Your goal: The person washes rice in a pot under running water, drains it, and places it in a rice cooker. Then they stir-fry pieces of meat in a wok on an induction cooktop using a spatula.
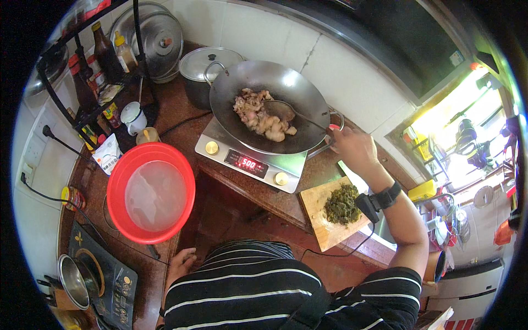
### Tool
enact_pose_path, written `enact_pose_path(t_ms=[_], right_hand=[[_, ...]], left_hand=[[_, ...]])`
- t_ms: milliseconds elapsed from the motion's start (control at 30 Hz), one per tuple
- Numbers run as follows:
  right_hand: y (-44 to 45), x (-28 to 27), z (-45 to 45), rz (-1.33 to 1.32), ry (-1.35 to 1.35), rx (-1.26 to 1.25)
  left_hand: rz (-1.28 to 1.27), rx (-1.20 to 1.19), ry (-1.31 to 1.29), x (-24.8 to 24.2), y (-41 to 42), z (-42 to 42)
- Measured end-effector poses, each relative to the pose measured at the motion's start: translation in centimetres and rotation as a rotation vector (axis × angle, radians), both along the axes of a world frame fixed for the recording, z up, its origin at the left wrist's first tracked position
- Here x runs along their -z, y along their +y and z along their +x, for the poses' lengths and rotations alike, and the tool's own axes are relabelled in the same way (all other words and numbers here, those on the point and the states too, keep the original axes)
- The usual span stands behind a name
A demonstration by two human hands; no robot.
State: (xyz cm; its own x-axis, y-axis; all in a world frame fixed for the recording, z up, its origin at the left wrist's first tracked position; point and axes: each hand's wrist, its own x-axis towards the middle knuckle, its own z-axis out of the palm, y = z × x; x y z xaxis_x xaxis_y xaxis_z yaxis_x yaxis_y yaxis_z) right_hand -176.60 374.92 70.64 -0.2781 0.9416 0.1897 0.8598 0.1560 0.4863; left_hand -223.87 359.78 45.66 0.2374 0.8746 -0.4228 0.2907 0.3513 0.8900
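Note:
My right hand (350, 146) grips the handle of a metal wok ladle (278, 110). The ladle's head rests among pieces of pale, partly browned meat (258, 113) inside a large steel wok (231, 78). Under the wok sits a silver electric cooker (214, 134) with two brass-coloured knobs and a lit red display. My left hand (180, 264) hangs by the counter edge, low in the view, fingers loosely bent and nothing visible in it. Below my right forearm, chopped dark green vegetables (342, 204) lie on a wooden cutting board (319, 237).
A red plastic basin (117, 202) of cloudy liquid stands on the left counter. Nearby are an induction cooktop (119, 284), a steel pot (74, 284) and a white salt bag (108, 154). A black rack (57, 97) holds sauce bottles. A lidded pot (212, 64) stands behind the wok.

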Motion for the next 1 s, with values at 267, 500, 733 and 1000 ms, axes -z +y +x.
enact_pose_path(t_ms=[267, 500, 733, 1000], right_hand=[[0.9, -6.4, 2.9, -0.234, 0.162, 0.269], [6.4, -7.1, 4.0, -0.816, 0.651, 0.418], [9.7, 4.6, 0.9, -0.515, 1.164, 0.462], [8.5, 5.3, 0.7, -0.154, 0.578, 0.255]], left_hand=[[-0.140, -0.054, -0.105, 0.4, 0.2, 0.1], [0.087, -0.025, -0.074, 1.6, -0.6, -0.6], [-0.145, -0.215, -0.285, -1.3, -1.6, -0.1], [-0.003, -0.099, -0.056, -2.4, -0.5, 0.5]])
